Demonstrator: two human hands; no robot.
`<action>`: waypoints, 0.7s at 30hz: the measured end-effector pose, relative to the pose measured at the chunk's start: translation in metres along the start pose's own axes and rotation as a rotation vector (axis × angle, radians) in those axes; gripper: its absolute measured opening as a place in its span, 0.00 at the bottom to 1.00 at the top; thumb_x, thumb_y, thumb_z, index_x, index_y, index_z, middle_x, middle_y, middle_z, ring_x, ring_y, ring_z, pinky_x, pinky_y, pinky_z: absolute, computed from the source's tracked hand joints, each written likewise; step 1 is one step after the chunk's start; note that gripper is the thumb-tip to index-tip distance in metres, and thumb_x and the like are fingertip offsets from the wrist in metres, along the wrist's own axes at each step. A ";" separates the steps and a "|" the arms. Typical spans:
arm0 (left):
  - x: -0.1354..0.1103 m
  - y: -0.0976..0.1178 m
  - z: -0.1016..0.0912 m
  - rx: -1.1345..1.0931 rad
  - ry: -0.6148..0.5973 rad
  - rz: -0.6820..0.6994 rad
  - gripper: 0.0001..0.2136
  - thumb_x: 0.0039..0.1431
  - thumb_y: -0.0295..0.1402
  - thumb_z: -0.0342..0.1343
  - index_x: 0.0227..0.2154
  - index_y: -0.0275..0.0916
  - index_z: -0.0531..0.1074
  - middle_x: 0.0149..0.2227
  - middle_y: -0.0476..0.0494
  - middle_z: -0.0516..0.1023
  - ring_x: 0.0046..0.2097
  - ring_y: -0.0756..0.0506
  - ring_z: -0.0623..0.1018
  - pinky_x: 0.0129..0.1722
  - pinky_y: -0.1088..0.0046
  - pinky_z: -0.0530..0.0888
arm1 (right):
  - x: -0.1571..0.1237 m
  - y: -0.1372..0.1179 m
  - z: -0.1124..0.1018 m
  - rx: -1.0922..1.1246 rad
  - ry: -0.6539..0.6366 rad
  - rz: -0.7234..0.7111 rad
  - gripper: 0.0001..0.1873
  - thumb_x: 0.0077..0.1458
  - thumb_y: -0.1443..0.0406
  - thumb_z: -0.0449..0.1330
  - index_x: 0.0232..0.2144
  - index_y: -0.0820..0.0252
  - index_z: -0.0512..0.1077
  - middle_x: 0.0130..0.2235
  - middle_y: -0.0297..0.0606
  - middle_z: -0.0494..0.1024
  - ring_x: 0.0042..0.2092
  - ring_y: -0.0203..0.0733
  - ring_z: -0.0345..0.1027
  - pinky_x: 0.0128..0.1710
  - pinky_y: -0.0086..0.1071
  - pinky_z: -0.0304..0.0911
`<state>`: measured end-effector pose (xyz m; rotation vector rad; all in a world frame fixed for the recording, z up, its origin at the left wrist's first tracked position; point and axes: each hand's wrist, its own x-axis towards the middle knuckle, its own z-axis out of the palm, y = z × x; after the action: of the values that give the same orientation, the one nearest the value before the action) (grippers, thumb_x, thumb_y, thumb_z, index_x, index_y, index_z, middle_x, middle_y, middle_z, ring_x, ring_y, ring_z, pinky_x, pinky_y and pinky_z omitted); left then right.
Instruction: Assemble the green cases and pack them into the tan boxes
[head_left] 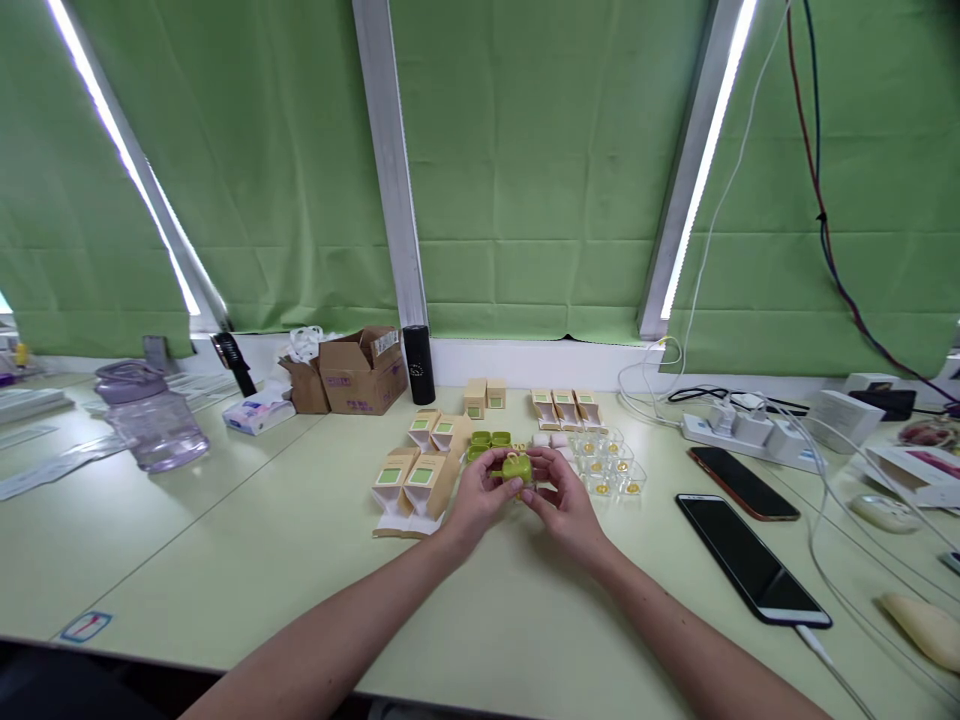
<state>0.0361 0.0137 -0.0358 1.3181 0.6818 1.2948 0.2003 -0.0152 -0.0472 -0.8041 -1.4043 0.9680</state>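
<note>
- Nearest us: our forearms (334,622), in from the near edge.
- Green piece (516,467): mid-table, pinched between the fingers of our left hand (480,493) and right hand (564,500).
- Just far of it: green containers (500,439).
- Left: open cartons (425,472).
- Right: clear cups (621,467), then white-edged phone (752,558).
- Far left: brown box (356,375) beside black cylinder (418,366).

The bare left forearm (352,625) and right forearm (679,622) slant forward and inward, ending in the left hand (478,503) and right hand (564,505) held close together, fingers (546,458) curled in a two-handed grip, thumbs (507,490) pointing toward each other.
</note>
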 end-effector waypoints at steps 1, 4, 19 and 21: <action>0.000 0.000 0.000 0.010 0.005 0.007 0.26 0.46 0.41 0.77 0.46 0.36 0.77 0.46 0.36 0.82 0.47 0.39 0.81 0.47 0.64 0.78 | 0.000 0.000 0.000 0.013 0.003 0.003 0.25 0.57 0.54 0.71 0.53 0.48 0.70 0.54 0.42 0.79 0.55 0.51 0.75 0.50 0.44 0.74; 0.001 -0.001 0.001 0.050 0.015 0.030 0.26 0.48 0.42 0.76 0.47 0.36 0.77 0.49 0.35 0.81 0.48 0.39 0.81 0.49 0.63 0.77 | 0.001 0.000 0.001 0.055 0.019 0.012 0.25 0.56 0.53 0.71 0.53 0.48 0.71 0.54 0.43 0.79 0.53 0.50 0.75 0.49 0.44 0.75; -0.008 0.002 0.008 0.353 0.017 0.205 0.22 0.60 0.41 0.69 0.54 0.42 0.73 0.52 0.36 0.77 0.52 0.39 0.77 0.49 0.64 0.75 | 0.005 -0.001 -0.002 0.169 0.057 0.004 0.25 0.56 0.49 0.70 0.51 0.47 0.70 0.47 0.39 0.81 0.50 0.50 0.78 0.51 0.45 0.74; -0.008 0.003 0.009 0.370 0.024 0.208 0.20 0.61 0.42 0.68 0.53 0.41 0.74 0.52 0.36 0.77 0.51 0.40 0.77 0.50 0.63 0.76 | 0.005 -0.001 -0.003 0.172 0.053 -0.002 0.23 0.57 0.49 0.70 0.50 0.47 0.71 0.47 0.39 0.81 0.49 0.50 0.78 0.51 0.44 0.74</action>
<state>0.0419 0.0031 -0.0332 1.7123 0.8467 1.3956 0.2026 -0.0111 -0.0446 -0.6950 -1.2568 1.0435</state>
